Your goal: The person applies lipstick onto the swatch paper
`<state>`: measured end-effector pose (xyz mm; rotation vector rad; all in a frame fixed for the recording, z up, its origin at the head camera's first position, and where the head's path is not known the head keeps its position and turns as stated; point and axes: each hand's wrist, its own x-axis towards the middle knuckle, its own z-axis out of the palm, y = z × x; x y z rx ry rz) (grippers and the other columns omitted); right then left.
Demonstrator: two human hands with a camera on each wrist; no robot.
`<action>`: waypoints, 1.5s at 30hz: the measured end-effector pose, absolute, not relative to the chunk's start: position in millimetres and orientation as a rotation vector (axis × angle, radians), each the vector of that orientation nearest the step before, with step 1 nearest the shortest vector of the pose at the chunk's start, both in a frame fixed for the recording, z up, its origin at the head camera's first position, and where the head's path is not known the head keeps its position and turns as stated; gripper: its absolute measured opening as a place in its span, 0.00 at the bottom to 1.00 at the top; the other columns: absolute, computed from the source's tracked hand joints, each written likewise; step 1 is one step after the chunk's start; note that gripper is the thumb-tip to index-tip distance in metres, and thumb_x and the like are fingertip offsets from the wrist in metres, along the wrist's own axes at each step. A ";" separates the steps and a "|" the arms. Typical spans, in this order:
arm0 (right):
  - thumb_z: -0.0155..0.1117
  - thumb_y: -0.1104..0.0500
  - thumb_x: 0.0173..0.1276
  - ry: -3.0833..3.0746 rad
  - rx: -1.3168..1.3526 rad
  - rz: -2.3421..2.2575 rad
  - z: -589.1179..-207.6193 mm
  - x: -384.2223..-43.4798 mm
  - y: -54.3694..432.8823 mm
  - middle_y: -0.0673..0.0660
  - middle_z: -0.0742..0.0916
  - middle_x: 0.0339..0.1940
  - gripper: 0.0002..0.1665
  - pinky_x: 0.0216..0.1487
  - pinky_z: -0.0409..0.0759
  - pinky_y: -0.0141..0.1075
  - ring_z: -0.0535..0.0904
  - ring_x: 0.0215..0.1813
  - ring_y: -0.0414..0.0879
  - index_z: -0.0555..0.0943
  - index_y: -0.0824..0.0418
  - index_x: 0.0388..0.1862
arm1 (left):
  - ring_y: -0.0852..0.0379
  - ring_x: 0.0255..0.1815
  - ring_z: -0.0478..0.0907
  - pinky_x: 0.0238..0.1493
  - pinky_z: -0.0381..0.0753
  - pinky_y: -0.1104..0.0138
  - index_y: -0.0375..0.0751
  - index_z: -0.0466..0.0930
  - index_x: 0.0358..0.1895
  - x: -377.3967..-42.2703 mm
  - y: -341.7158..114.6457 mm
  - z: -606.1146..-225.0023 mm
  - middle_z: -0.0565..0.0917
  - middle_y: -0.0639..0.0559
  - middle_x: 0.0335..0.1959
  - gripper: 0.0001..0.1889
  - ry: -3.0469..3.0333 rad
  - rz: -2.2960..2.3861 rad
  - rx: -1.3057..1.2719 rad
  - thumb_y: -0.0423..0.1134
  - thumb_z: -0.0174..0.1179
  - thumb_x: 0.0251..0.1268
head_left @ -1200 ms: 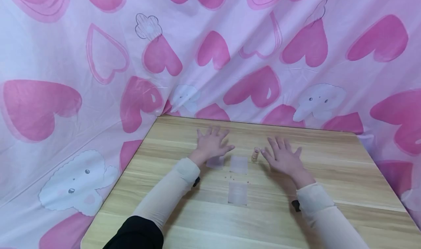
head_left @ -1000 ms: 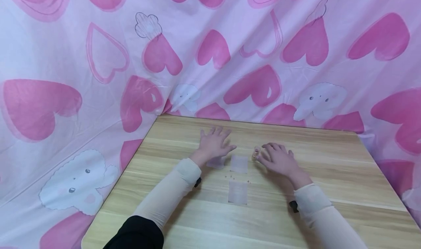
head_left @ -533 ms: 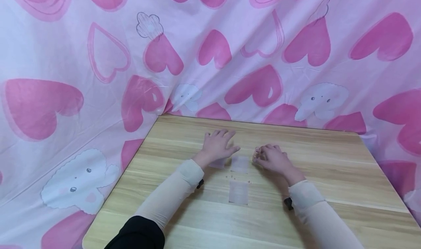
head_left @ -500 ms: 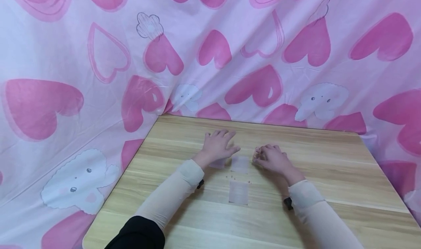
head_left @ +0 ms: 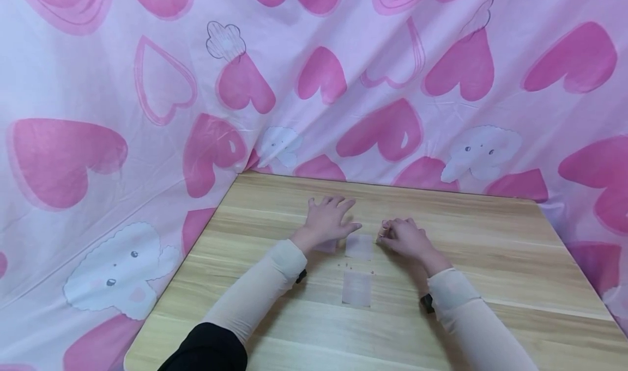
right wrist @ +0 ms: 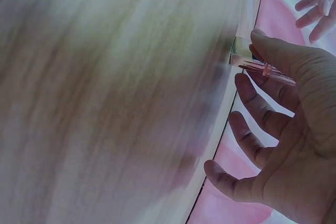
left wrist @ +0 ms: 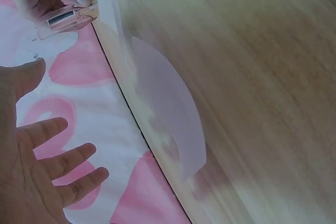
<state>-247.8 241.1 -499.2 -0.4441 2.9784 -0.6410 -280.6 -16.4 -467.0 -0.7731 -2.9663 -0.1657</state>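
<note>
My right hand (head_left: pixel 409 240) pinches a small clear pinkish tube (head_left: pixel 383 231) between thumb and index finger, upright at the table. In the left wrist view the tube (left wrist: pixel 63 20) shows a dark strip inside and a golden end. Its exact kind is unclear. The other right fingers (right wrist: pixel 252 135) are loosely bent and apart from it. My left hand (head_left: pixel 327 220) is spread, holding nothing, above the far left paper square (head_left: pixel 326 246) and partly covering it. A second pale square (head_left: pixel 359 247) lies between the hands, a third (head_left: pixel 356 289) nearer me.
Several tiny reddish bits (head_left: pixel 345 266) lie between the two middle squares. The wooden table (head_left: pixel 441 338) meets a pink heart-print curtain (head_left: pixel 375 131) at its back and left edges. One paper square (left wrist: pixel 176 106) looks curved in the left wrist view.
My right hand has moved left, its spread fingers closing round the tube. My left hand has shifted slightly right, still spread. The squares and bits stay put.
</note>
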 end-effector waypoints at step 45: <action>0.68 0.45 0.69 3.144 -0.568 -0.724 -472.1 -239.1 235.6 0.53 0.90 0.45 0.16 0.50 0.76 0.57 0.82 0.48 0.54 0.84 0.52 0.50 | 0.47 0.72 0.67 0.64 0.61 0.32 0.62 0.56 0.80 -271.5 -0.9 -451.5 0.70 0.55 0.73 0.42 -2.865 -0.257 -0.899 0.75 0.48 0.66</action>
